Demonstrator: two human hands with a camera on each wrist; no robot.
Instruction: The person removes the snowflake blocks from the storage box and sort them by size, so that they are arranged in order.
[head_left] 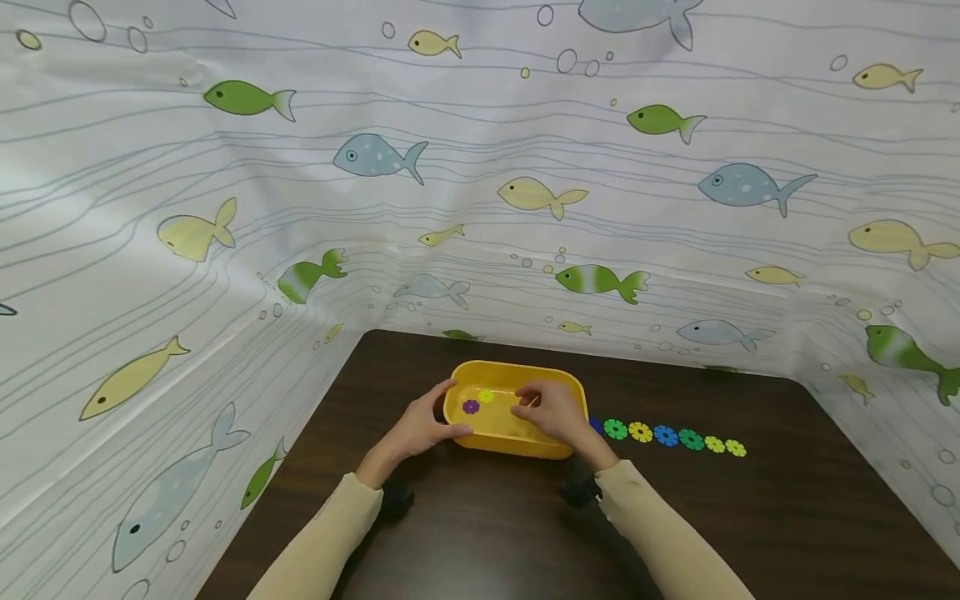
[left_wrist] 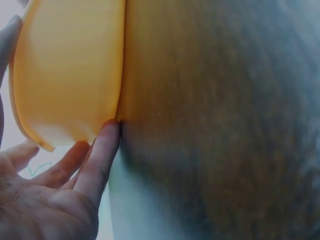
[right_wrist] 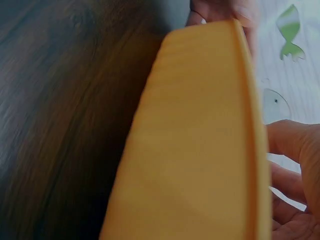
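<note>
A yellow plastic basket [head_left: 517, 445] sits on the dark table, holding a purple snowflake disc [head_left: 471, 407] and a yellow-green snowflake disc [head_left: 486, 396]. My left hand [head_left: 420, 427] grips the basket's left end, thumb at the near side and fingers round the far side. In the left wrist view, its fingers [left_wrist: 100, 165] touch the yellow wall. Over the right part of the basket reaches my right hand [head_left: 553, 410], its fingers bent loosely and a gap showing between thumb and forefinger. The right wrist view hides its fingertips behind the rim; no disc shows in it.
Right of the basket, a row of several snowflake discs lies on the table [head_left: 810, 500], among them a green disc [head_left: 616, 429], a blue disc [head_left: 665, 436] and a yellow-green disc [head_left: 736, 448]. A fish-patterned sheet [head_left: 480, 200] encloses the table's back and sides.
</note>
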